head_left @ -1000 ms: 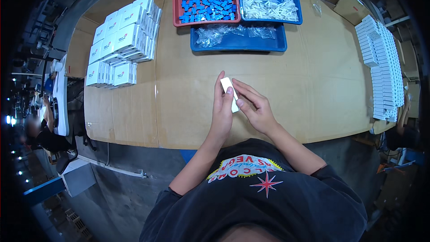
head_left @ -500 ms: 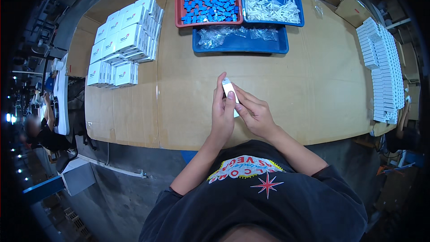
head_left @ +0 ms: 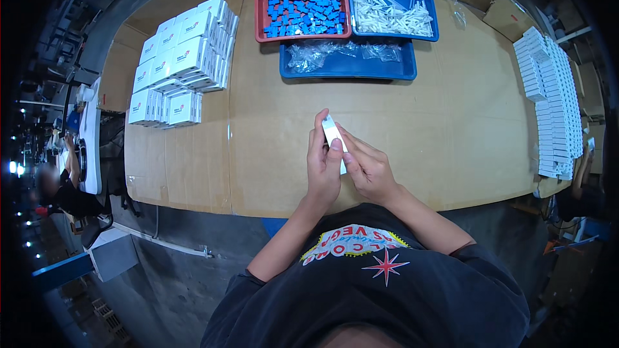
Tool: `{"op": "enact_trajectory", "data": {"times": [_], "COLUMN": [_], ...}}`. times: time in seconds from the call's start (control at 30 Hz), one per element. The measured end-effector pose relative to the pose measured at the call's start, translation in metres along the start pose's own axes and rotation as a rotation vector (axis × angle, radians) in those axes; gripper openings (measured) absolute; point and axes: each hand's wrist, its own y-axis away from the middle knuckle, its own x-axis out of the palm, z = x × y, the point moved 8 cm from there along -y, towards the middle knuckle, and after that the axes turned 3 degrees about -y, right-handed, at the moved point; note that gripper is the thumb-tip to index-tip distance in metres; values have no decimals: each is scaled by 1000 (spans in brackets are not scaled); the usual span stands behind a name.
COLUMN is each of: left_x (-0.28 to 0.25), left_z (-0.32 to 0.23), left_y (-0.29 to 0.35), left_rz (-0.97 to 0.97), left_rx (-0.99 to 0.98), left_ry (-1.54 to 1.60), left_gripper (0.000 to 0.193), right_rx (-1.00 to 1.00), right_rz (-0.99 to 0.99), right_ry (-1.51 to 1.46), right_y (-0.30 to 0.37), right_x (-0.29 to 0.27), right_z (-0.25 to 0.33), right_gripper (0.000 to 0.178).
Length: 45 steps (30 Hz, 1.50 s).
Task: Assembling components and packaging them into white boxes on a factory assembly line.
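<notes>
A slim white box (head_left: 331,130) is held between our two hands, in front of our chest.
We judge it light and rather stiff, like thin card; its smooth face could slip a little, and its corners could dent, so the long sides look the best place for holding. Our left hand (head_left: 324,171) grips it, thumb upon the face, fingers along the nine o'clock side; our right hand (head_left: 372,171) closes on the three o'clock side, its fingertips partly hidden. We cannot tell whether the box touches the cardboard sheet (head_left: 451,122). Farther out, at twelve o'clock, we see a low blue tray (head_left: 348,73) with clear plastic film (head_left: 306,57); at ten o'clock, stacked white cartons (head_left: 187,55); near three o'clock, piled narrow boxes (head_left: 554,103).
</notes>
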Motion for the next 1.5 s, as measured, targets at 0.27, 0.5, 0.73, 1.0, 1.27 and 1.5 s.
{"op": "enact_trajectory", "data": {"times": [0.27, 0.5, 0.73, 1.0, 1.27, 1.5], "left_x": [0, 1, 2, -8, -14, -13], "left_z": [6, -5, -8, -16, -16, -14], "left_y": [1, -2, -2, -8, 1, 4], "left_rz": [0, -3, 31, -114, -214, -212], "left_rx": [2, 60, 73, 251, 438, 411], "left_ry": [60, 52, 9, -247, -167, -131], "left_gripper": [57, 61, 100, 96, 88, 76], "right_rx": [56, 53, 841, 596, 563, 363], "right_rz": [-26, -35, 9, -108, -161, -119], "right_ry": [-11, -65, -712, -782, -701, -416], "right_y": [5, 1, 2, 3, 10, 5], "right_x": [-1, -4, 3, 24, 34, 23], "right_z": [-1, 3, -32, -28, -14, 6], "right_gripper": [43, 42, 56, 57, 48, 44]}}
